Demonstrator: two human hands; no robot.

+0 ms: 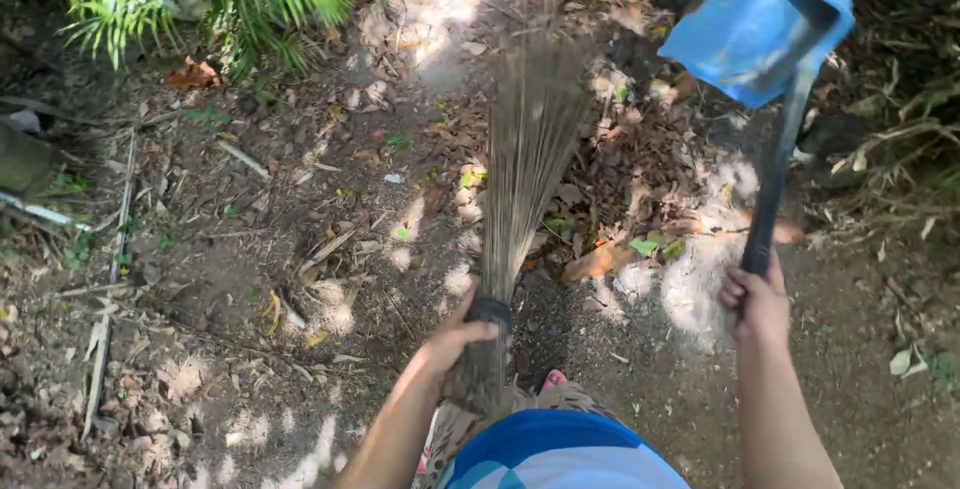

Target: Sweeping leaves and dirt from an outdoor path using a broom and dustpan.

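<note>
A stick broom [525, 164] is gripped by the left hand [455, 334]; a blue dustpan [760, 19] is held raised by the right hand [757, 299]. Dry leaves [640, 164] remain strewn ahead, apparently uncollected; the pan's inside is hidden

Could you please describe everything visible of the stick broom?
The stick broom is a bundle of thin brown ribs, bound by a dark band near the grip. It fans out away from the person, bristles blurred over dry leaves on the dirt ground. The left hand grips it at the band.
</note>
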